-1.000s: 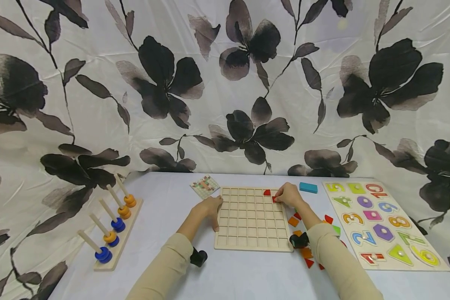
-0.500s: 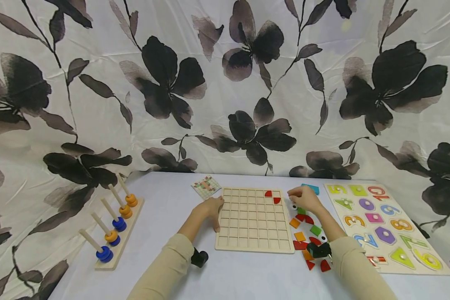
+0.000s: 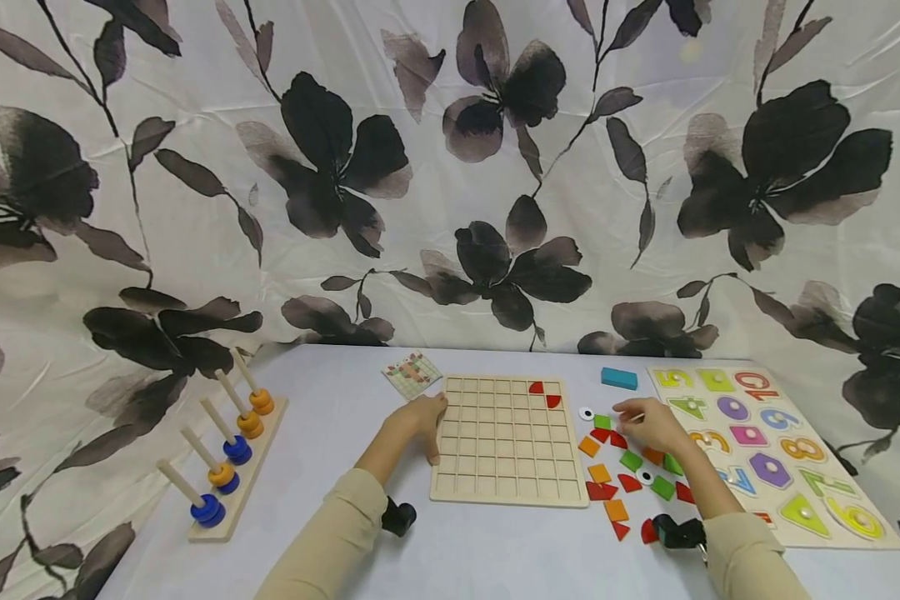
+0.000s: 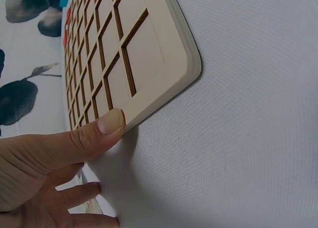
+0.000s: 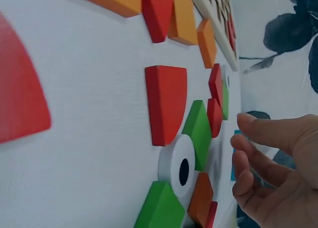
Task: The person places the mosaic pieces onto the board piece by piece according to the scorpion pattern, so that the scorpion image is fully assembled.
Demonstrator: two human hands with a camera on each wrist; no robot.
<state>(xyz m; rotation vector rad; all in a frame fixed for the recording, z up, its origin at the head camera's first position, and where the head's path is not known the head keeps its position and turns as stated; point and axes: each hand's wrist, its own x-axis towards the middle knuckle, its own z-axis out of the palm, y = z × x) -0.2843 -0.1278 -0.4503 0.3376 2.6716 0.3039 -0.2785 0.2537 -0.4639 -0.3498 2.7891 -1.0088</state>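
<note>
A square wooden grid board (image 3: 507, 452) lies flat on the table. Two red quarter-round pieces (image 3: 553, 402) sit in cells near its top right corner. Along the board's left edge rests my left hand (image 3: 417, 423); in the left wrist view its thumb (image 4: 89, 138) presses on the rim, the other fingers spread beyond. My right hand (image 3: 654, 427) hovers over loose flat pieces right of the board: red quarter-rounds (image 5: 169, 104), green squares (image 3: 602, 422), orange squares (image 3: 589, 447) and white discs with black dots (image 5: 179, 166). Its fingers are loosely bent, and nothing shows between them.
At the right lies a number and shape puzzle board (image 3: 787, 508). A blue block (image 3: 618, 378) stands behind the loose pieces. A small pattern card (image 3: 411, 374) lies at the back left. A wooden peg stand with rings (image 3: 240, 492) is at the far left.
My right hand has left the red piece in its cell and moved right, then toward me, over the loose pieces. The left hand has stayed at the board's edge.
</note>
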